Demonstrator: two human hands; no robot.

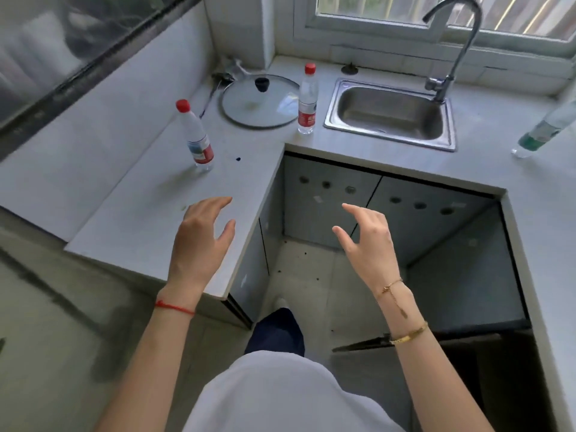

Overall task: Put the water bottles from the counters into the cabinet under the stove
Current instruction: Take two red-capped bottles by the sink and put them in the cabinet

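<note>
Left counter (pixel 131 194): one bottle (pixel 196 135), upright, red cap, clear body, red and blue label low on it. It stands alone, well apart from the counter edge.

Left hand (pixel 199 238): above the counter's near end, fingers spread and relaxed, holding nothing. The bottle is ahead of it, not touched.

Corner: glass lid (pixel 260 102) with a black knob, lying flat.

Second bottle (pixel 308 99): upright, red cap, red label, just beside the lid's right rim and near the sink (pixel 389 113). Tap (pixel 452 42) over the sink's far side.

Right hand (pixel 367 238): raised over the floor between the counters, fingers loosely bent, holding nothing.

Right counter (pixel 536 213): third bottle (pixel 542 132), green label, part cut off at the picture's edge; whether it stands or leans I cannot tell.

Cabinets: grey doors (pixel 330 201) under the sink are closed. A dark opening (pixel 467 363) shows low on the right; no stove is in view, so which cabinet is the target is unclear.

Risks, as judged:
- These bottles are tall and narrow; a glancing touch near the cap could tip one.
- Taking the second bottle carelessly could knock the lid and make it slide.
- A bottle tipped beside the sink could roll into it.

No bottle is stored yet.
</note>
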